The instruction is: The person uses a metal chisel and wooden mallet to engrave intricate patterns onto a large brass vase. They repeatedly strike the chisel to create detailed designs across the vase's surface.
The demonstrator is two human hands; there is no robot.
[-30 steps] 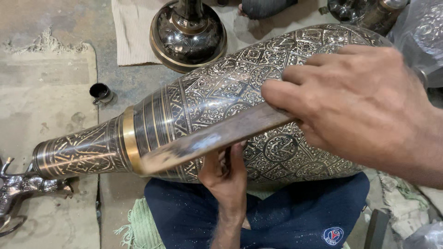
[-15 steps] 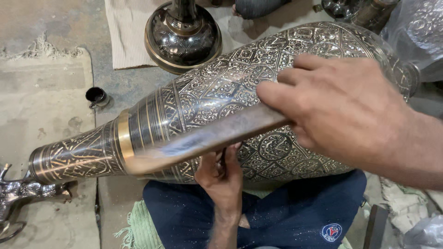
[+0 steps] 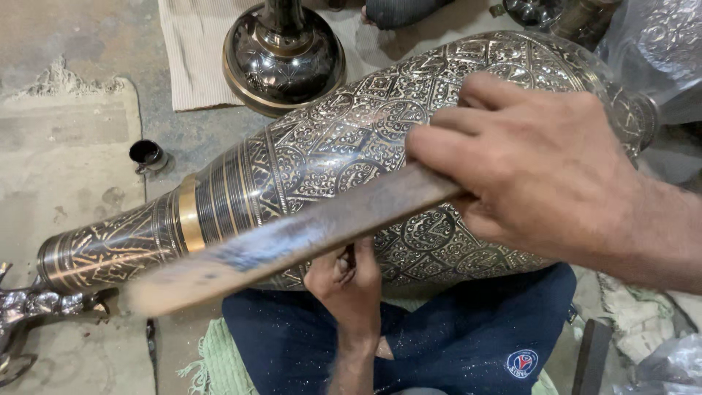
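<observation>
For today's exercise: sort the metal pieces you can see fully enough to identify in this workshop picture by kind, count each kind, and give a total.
Engraved vases: 1, large vase
Dark round bases: 1, base
Small black cups: 1, cup
Long flat blades: 1, blade
Silvery figurines: 1, figurine
Total: 5

An engraved metal vase (image 3: pixel 351 153) lies sideways across the lap, a flat worn stick (image 3: pixel 292 238) laid along it.

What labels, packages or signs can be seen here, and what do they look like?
Round emblem patch: sewn on the dark blue trousers, lower right; blue ring, red and white centre.
Clear plastic wrapping: top right corner, crinkled, around an engraved metal piece.
Clear plastic bag: bottom right corner, crumpled.
No signs or screens.
</observation>
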